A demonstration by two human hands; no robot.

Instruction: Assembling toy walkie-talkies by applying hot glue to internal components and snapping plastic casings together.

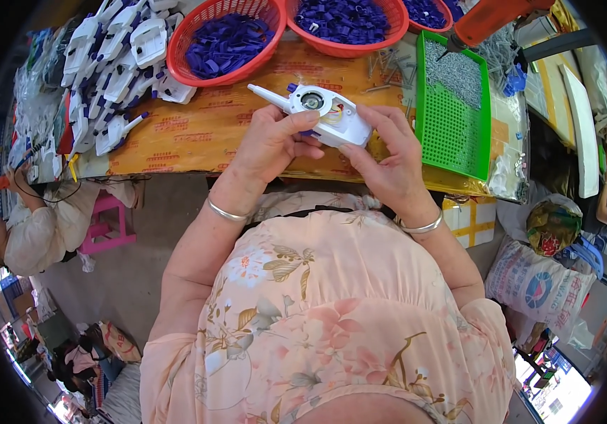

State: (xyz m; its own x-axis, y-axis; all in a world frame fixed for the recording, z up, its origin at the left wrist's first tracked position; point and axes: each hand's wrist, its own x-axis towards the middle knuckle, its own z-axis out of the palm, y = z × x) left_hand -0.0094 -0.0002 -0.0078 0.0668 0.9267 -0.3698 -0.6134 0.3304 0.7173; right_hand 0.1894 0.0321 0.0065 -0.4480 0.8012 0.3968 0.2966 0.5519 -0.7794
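Observation:
Above the near edge of the table I hold a white plastic housing [342, 127] with a long thin spout-like tip pointing to the upper left. Its open side faces up, showing a round dark part in a ring and some thin wires; a blue-purple piece shows at its edge. My left hand [266, 141] is closed round the tip end, thumb on top near the ring. The fingers and thumb of my right hand [394, 152] pinch the wider end. Right of my hands lies a green perforated tray [450, 141] with many small silver screws [452, 71] in its far part.
Similar white housings [123, 67] are heaped at the left. Red baskets [229, 76] of blue-purple plastic parts line the far side. An orange-red power tool [494, 22] hangs over the tray. Long metal pins [388, 67] lie beside it. Another person [34, 237] works at the left, near a pink stool [109, 226].

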